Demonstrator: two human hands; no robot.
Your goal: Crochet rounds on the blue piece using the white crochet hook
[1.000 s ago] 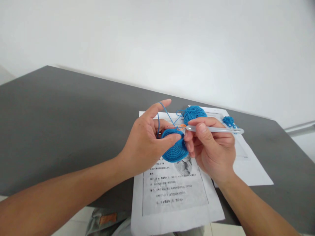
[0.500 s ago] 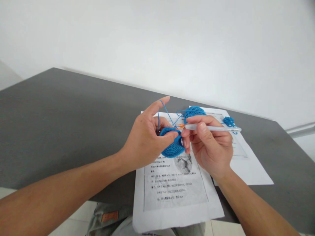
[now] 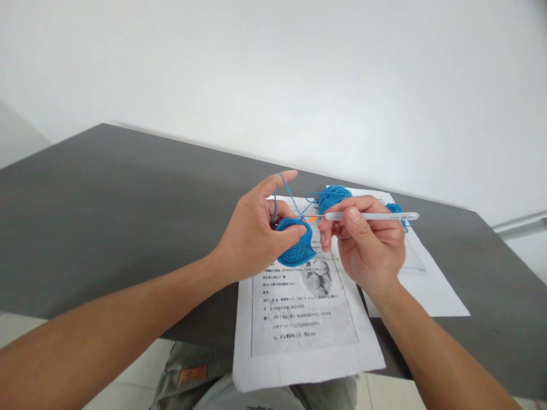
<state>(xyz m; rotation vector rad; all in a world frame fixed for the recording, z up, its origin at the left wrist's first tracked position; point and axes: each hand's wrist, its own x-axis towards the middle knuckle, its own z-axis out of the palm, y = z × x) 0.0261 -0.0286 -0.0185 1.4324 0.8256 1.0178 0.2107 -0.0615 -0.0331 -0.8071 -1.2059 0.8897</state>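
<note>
Between thumb and fingers, my left hand (image 3: 256, 228) pinches a round blue crochet piece (image 3: 294, 250). Its index finger is raised, with blue working yarn (image 3: 290, 191) looped over it and running down to the piece's top edge. My right hand (image 3: 370, 242) grips a crochet hook (image 3: 371, 216) by its pale handle, held nearly level. The hook's thin metal tip points left and meets the yarn at the edge of the piece. A small orange thing (image 3: 311, 218) shows just behind the hook shaft; I cannot tell what it is.
A ball of blue yarn (image 3: 333, 197) lies behind my right hand. A smaller blue yarn bundle (image 3: 395, 209) is further right, partly hidden by the hook handle. One printed sheet (image 3: 307, 364) overhangs the front edge of the grey table (image 3: 128, 228); another sheet (image 3: 427, 296) lies to the right.
The hook has drawn slightly right, away from the crochet piece, and its handle sits more level. My right fingers have moved off the piece's edge. My left hand keeps its hold.
</note>
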